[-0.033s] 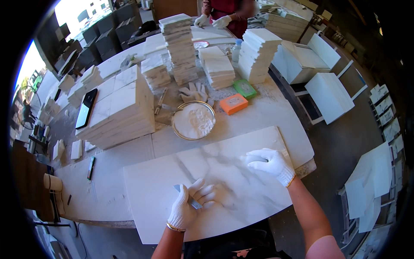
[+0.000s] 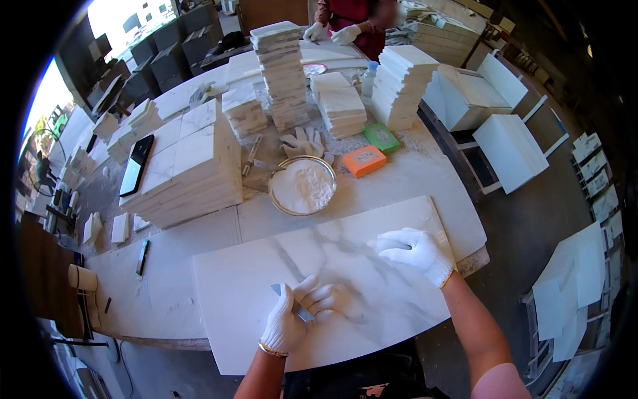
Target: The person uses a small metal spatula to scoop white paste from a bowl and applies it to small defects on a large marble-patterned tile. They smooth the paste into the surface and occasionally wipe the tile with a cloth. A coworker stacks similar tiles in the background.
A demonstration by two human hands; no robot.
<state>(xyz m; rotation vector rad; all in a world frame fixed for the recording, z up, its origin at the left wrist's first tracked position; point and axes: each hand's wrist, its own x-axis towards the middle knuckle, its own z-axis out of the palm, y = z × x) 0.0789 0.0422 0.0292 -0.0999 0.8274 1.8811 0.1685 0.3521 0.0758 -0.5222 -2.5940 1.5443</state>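
Note:
A white, grey-veined marble-look slab (image 2: pixel 252 272) lies flat across the near side of the table. Over its near part my left hand (image 2: pixel 289 322), in a white knit glove, is turned partly palm up. A flat grey metal scraper blade (image 2: pixel 304 314) is gripped between thumb and palm, the other fingers loosely curled. My right hand (image 2: pixel 419 255), gloved too, rests on the slab toward its right end. Its fingers are together and bent toward the thumb; anything at the fingertips is hidden. Beyond the slab sits a round metal bowl (image 2: pixel 272 193) of white paste.
Stacked tiles (image 2: pixel 193 173) stand left, with a phone (image 2: pixel 137 165) on top; taller stacks (image 2: pixel 282 86) rise farther back. An orange box (image 2: pixel 364 161), a green box (image 2: pixel 381 137) and loose gloves (image 2: pixel 304 141) lie near the bowl. Another person's gloved hands (image 2: pixel 345 34) show across the table.
The view has shifted very slightly. Both hands keep the same pose on and over the slab.

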